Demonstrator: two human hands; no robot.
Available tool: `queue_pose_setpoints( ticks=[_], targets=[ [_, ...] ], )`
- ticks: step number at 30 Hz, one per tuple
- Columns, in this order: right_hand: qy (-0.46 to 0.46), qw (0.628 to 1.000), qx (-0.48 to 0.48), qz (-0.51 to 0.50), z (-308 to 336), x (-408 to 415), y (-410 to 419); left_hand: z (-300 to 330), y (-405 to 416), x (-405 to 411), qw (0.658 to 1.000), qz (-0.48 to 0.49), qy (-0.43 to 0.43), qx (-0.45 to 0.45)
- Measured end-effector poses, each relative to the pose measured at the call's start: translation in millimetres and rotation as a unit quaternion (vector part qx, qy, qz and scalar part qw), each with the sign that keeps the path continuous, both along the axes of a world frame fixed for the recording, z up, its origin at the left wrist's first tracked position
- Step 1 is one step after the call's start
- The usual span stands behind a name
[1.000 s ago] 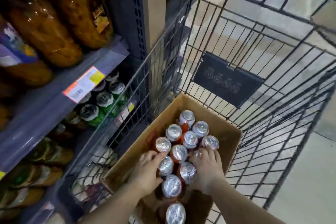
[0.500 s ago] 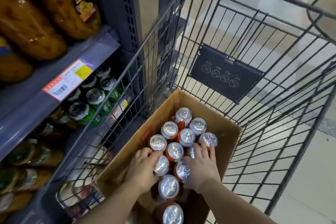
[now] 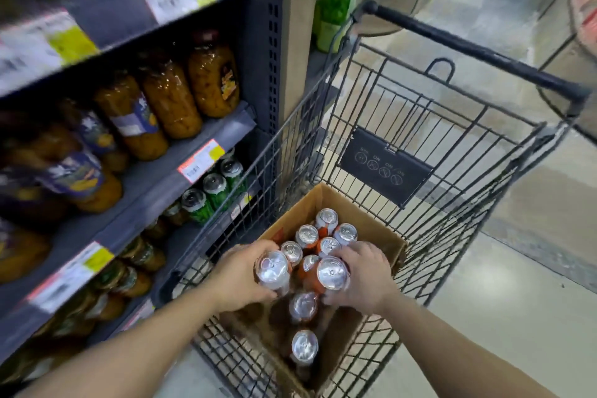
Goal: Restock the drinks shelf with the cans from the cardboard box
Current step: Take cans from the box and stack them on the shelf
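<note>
The grip of the left hand [image 3: 239, 278] is wrapped around the side of one can [image 3: 273, 271], fingers curled over its far wall and thumb low on the near side, so the silver lid stays free and faces the camera; the right hand [image 3: 361, 278] holds a second can [image 3: 332, 275] the same way, clasped from the right. Both cans sit higher than their neighbours, which suggests they are being raised from the pack, one per hand, probably to halve the trips to the shelf. Around them the remaining cans [image 3: 310, 236] stand upright and close together in the cardboard box [image 3: 381, 236]; two more [image 3: 303, 346] stand apart nearer the camera. The box rests inside a wire shopping cart [image 3: 452, 203], parked just beside the shelving so the carry is short. The likely destination is the drinks shelf [image 3: 155, 184] to the left, where green cans [image 3: 213, 191] stand in a row behind a price tag [image 3: 200, 161]; jars of orange fruit [image 3: 171, 100] fill the shelf above.
</note>
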State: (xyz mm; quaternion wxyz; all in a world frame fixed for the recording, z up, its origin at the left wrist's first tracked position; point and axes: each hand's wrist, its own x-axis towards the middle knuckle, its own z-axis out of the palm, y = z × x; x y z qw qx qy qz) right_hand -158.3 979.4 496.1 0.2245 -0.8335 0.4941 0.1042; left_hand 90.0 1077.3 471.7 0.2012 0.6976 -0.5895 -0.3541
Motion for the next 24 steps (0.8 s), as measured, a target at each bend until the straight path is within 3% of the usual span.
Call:
queue_pose_setpoints(
  ticks=[4,8,12,18,24],
  targets=[
    [-0.138,0.989,0.04,0.02,77,9,13,78,33,1,0.997,0.039,0.028,-0.061],
    [-0.272,0.953,0.122,0.057,165,22,39,165,87,-4,0.985,0.115,0.057,-0.112],
    [-0.359,0.915,0.126,0.131,255,49,83,255,158,-5,0.96,0.202,0.06,-0.185],
    [-0.493,0.812,0.22,0.222,355,115,178,359,285,3,0.895,0.33,0.085,-0.288],
    [-0.514,0.732,0.301,0.331,401,180,296,416,431,11,0.815,0.425,0.112,-0.376]
  ],
)
